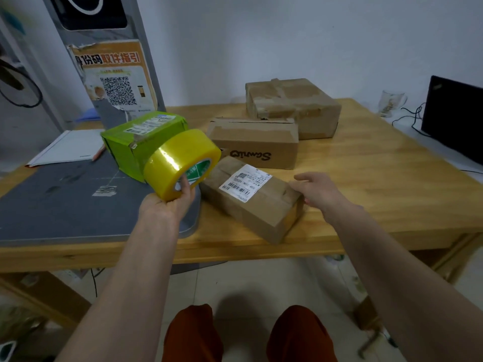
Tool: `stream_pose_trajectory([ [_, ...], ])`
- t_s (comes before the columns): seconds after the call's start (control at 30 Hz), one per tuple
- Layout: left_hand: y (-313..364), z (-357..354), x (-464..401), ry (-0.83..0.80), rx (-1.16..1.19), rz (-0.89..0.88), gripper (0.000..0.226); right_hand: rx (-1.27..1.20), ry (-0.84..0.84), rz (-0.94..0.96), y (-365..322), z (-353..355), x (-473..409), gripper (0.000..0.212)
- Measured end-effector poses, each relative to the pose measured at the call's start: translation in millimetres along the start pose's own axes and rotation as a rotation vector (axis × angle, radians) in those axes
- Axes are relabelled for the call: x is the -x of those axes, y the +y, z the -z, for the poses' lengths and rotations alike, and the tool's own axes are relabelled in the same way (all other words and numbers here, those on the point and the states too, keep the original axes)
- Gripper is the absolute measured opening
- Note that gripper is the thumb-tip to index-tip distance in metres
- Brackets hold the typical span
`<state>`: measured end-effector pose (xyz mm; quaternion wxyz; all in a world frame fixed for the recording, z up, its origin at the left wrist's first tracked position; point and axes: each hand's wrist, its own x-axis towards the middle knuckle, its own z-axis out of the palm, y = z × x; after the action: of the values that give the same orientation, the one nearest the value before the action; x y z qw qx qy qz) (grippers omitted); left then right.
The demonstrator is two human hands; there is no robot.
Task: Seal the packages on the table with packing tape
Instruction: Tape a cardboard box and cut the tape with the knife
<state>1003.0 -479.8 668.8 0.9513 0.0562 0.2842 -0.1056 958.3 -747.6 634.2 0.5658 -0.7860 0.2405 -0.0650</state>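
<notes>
Dim, soft light; warped edges

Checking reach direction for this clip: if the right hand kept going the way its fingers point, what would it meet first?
Probably the labelled cardboard box: the right hand, fingers extended leftward, is at its right end, though contact is unclear.

White wall (287, 35), wooden table (379, 178), pale tiled floor (248, 278), grey kiosk stand (104, 48)

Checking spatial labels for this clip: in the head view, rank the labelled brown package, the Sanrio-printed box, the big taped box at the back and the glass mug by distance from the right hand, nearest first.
1. Labelled brown package: under the right hand, at the table's front edge.
2. Sanrio-printed box: just behind it, mid-table.
3. Big taped box: farther back, by the wall.
4. Glass mug: far right, beyond the table.
</notes>
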Motion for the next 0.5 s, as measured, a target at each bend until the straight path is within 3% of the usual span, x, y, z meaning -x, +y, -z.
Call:
stream_pose_trajectory([
  [0.07, 0, -1, -2, -0.071, 0.09, 0.079, 0.037, 0.046, -0.042, -0.08, 3, -4, 8, 0.064],
  [0.1, -2, -2, -3, -0.061, 0.085, 0.088, 0.037, 0.03, -0.072, -0.126, 5, -8, 13, 0.066],
  [0.17, -7, -3, -6, -0.057, 0.062, 0.076, 0.037, -0.047, -0.118, -0.182, 6, -17, 19, 0.05],
  [0.27, -13, -3, -7, -0.052, 0.023, 0.072, 0.038, -0.063, -0.106, -0.104, 1, -18, 10, 0.026],
  [0.4, -17, -7, -8, -0.04, -0.007, 0.051, 0.037, 0.025, -0.049, 0.024, -11, -7, -10, 0.022],
  [0.5, -17, -13, -10, -0.051, -0.031, 0.045, 0.031, 0.159, -0.146, 0.159, -18, -3, -23, 0.026],
])
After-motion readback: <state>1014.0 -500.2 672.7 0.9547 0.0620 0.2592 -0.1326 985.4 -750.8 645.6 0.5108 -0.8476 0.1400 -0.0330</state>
